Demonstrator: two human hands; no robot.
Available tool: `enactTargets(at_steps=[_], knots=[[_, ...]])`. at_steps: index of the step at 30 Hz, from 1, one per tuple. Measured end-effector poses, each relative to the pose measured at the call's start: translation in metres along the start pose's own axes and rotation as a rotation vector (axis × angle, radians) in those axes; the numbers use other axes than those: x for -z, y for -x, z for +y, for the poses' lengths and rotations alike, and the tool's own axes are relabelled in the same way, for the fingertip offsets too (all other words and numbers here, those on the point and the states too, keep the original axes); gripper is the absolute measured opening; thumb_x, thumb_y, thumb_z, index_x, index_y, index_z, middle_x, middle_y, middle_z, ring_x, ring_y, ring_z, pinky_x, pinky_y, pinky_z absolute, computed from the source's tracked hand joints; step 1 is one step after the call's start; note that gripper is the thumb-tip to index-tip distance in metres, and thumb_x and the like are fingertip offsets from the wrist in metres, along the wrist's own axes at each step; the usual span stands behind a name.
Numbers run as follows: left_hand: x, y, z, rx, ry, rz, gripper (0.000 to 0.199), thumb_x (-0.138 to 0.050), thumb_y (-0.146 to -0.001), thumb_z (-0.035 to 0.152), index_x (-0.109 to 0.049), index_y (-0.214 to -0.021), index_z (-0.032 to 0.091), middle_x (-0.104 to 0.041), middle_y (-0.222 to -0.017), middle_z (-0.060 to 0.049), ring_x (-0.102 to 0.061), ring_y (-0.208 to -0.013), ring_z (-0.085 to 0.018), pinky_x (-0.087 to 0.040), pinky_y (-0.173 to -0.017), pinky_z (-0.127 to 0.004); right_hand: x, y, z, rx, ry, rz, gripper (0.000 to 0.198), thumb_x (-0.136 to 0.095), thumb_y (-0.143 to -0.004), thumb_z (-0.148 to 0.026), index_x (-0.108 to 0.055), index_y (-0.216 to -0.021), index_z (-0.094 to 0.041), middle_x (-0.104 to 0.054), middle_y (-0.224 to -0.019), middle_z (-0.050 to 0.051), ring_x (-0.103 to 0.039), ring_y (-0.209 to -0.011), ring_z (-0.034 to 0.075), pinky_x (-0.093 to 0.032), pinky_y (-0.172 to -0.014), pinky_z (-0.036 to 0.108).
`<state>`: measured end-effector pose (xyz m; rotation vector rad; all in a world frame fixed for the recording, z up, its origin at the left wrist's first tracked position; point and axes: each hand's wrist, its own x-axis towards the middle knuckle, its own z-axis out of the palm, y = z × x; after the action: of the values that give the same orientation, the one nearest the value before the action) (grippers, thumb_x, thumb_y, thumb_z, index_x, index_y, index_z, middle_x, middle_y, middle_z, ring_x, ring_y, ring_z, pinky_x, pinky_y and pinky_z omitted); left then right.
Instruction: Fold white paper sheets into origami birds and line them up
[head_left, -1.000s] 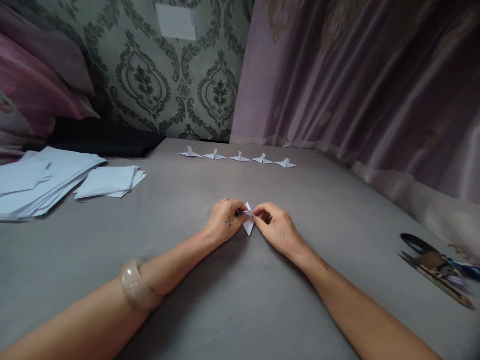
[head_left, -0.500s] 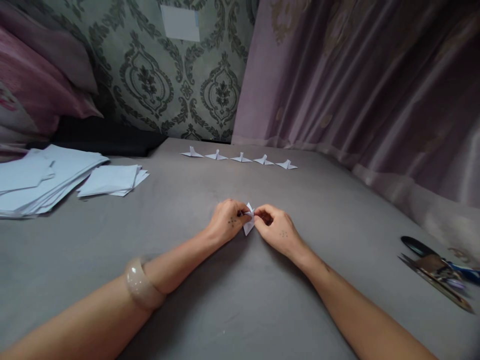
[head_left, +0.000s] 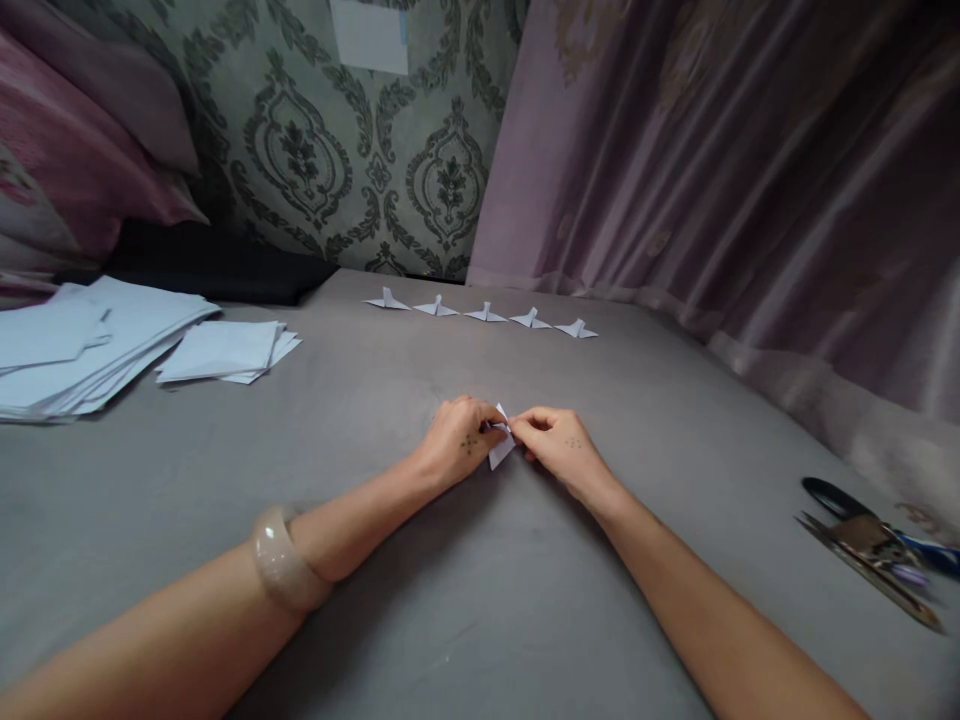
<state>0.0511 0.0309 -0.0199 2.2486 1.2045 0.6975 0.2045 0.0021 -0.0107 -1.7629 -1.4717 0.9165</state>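
A small folded white paper figure (head_left: 501, 452) is between my hands, over the middle of the grey tabletop (head_left: 420, 590). My left hand (head_left: 466, 438) pinches it from the left, thumb and fingers closed on it and covering part of it. From the right, my right hand (head_left: 555, 440) pinches the paper's edge between thumb and forefinger. Farther back stands a row of several folded white paper figures (head_left: 486, 314), each with flat pointed sides and an upright part.
At the left lie a stack of large white sheets (head_left: 142, 330) and a smaller stack of square paper (head_left: 221, 352). Scissors (head_left: 862, 570) and other small tools lie at the right edge. A pink curtain (head_left: 600, 160) hangs behind on the right, and a black cloth (head_left: 225, 270) lies at the back left.
My right hand has turned slightly, its fingers now closer together at the paper's edge. The paper has shifted a little in my fingers. The camera view has moved slightly.
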Motion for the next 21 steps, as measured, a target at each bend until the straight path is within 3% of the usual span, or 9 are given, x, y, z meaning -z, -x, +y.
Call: enactTargets(at_steps=[4,8,12,17,21], knots=[[0.0,0.0,0.002,-0.021,0.026,-0.01,0.016,-0.059,-0.078,0.017,-0.072,-0.085,0.021,-0.069,-0.077,-0.001,-0.06,-0.076,-0.016,-0.043,-0.068,-0.024,0.004,0.003,-0.007,-0.192,-0.196,-0.088,0.014,-0.061,-0.074,-0.029,-0.062,-0.07,-0.015,-0.055,-0.058,-0.003,-0.041,-0.04,0.004,-0.024,-0.034,0.017],[0.0,0.0,0.001,-0.039,0.041,-0.013,0.016,-0.058,-0.08,0.018,-0.072,-0.087,0.02,-0.07,-0.081,-0.002,-0.06,-0.077,-0.016,-0.043,-0.071,-0.024,0.01,0.003,-0.008,-0.285,-0.32,-0.167,0.014,-0.06,-0.077,-0.024,-0.061,-0.069,-0.013,-0.057,-0.061,-0.001,-0.038,-0.037,0.001,-0.022,-0.03,0.014],[0.0,0.0,0.0,-0.047,0.04,-0.027,0.017,-0.057,-0.082,0.02,-0.072,-0.088,0.021,-0.07,-0.08,-0.002,-0.06,-0.076,-0.016,-0.043,-0.07,-0.024,0.012,0.001,-0.006,-0.322,-0.35,-0.196,0.015,-0.06,-0.079,-0.022,-0.06,-0.069,-0.012,-0.059,-0.061,-0.001,-0.037,-0.035,0.0,-0.021,-0.028,0.013],[-0.001,-0.001,0.0,-0.062,0.055,-0.028,0.018,-0.055,-0.084,0.023,-0.072,-0.088,0.021,-0.07,-0.08,-0.002,-0.06,-0.076,-0.016,-0.042,-0.069,-0.024,0.012,0.002,-0.007,-0.35,-0.327,-0.18,0.017,-0.06,-0.079,-0.021,-0.056,-0.064,-0.013,-0.05,-0.046,-0.006,-0.033,-0.031,0.0,-0.02,-0.027,0.013],[0.0,-0.001,0.0,-0.049,0.057,-0.035,0.018,-0.055,-0.084,0.022,-0.072,-0.087,0.021,-0.07,-0.078,-0.001,-0.061,-0.074,-0.015,-0.042,-0.068,-0.024,0.012,0.002,-0.008,-0.335,-0.354,-0.185,0.018,-0.059,-0.079,-0.021,-0.055,-0.064,-0.013,-0.052,-0.05,-0.005,-0.034,-0.032,0.0,-0.02,-0.027,0.013]])
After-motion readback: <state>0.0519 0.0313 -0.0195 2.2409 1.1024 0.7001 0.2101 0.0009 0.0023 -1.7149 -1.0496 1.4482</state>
